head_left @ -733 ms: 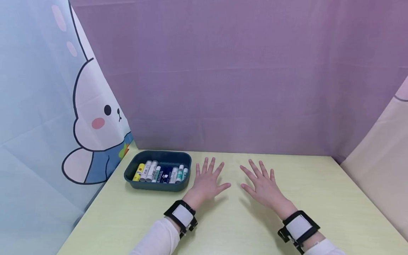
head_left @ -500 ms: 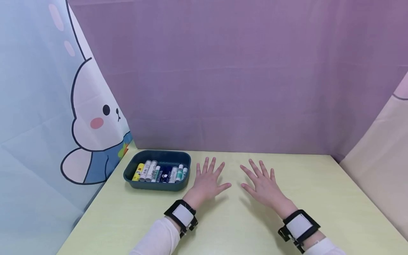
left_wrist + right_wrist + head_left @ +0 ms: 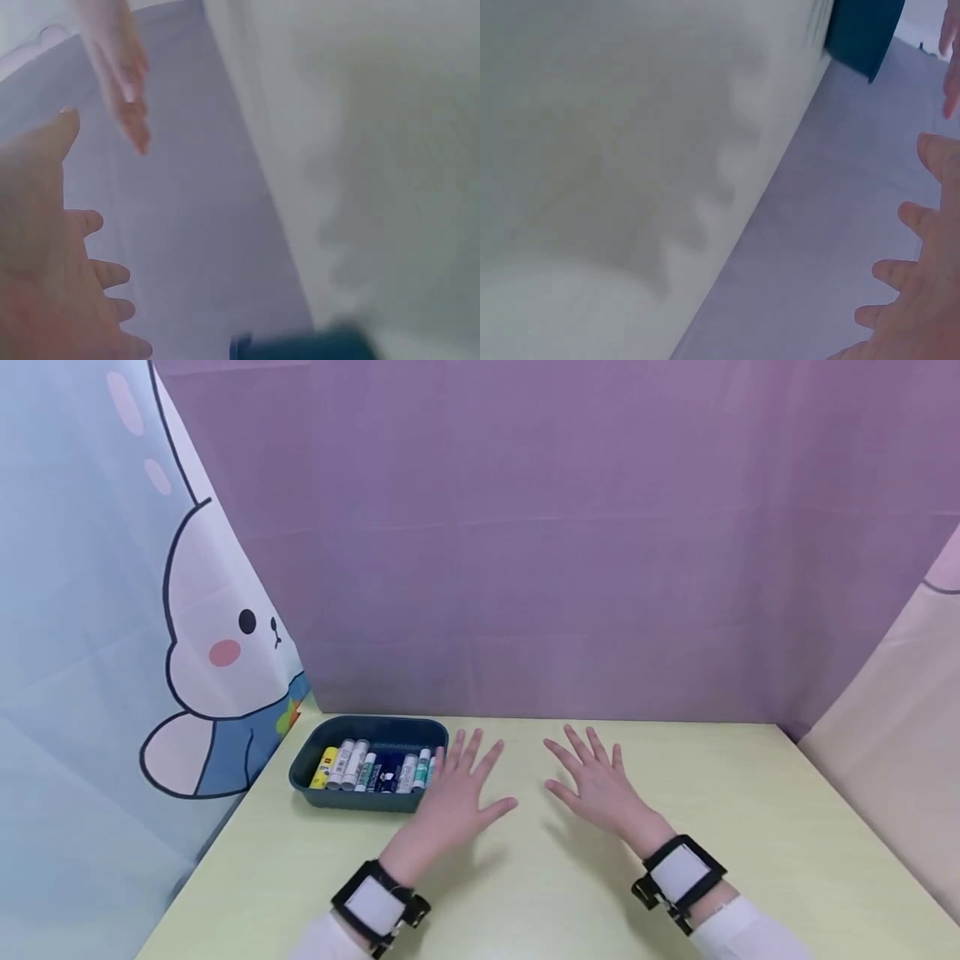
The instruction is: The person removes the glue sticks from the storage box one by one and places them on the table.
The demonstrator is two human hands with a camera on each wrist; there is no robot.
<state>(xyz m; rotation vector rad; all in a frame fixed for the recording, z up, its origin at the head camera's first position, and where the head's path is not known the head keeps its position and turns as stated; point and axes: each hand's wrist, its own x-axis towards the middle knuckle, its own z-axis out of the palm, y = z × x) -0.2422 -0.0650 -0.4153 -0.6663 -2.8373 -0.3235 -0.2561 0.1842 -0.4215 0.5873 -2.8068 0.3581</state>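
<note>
Left hand (image 3: pixel 447 806) and right hand (image 3: pixel 597 787) both hang above the pale yellow-green table (image 3: pixel 540 893), their backs toward us in the head view, fingers straight and fanned apart, with their shadows falling on the tabletop below. We find the dark teal basket (image 3: pixel 360 802) at the far left of the table, close to the purple curtain (image 3: pixel 540 543); the left hand is the nearer one to it. From the head camera we see that hand's little finger cross in front of the basket's right end, while the left wrist view shows us a gap between fingers and basket. Inside, we make out a row of small tubes lying side by side, slightly tilted: a yellow tube (image 3: pixel 324 767) at the left end, two white tubes (image 3: pixel 348 765) beside it, then a white-and-green tube (image 3: pixel 365 772), dark blue tubes (image 3: pixel 389 774) whose number we cannot tell, and more white and green ones toward the right, the last partly hidden by the little finger. Their printed labels are too small for us to read. The basket itself has rounded corners and a smooth rim.
</note>
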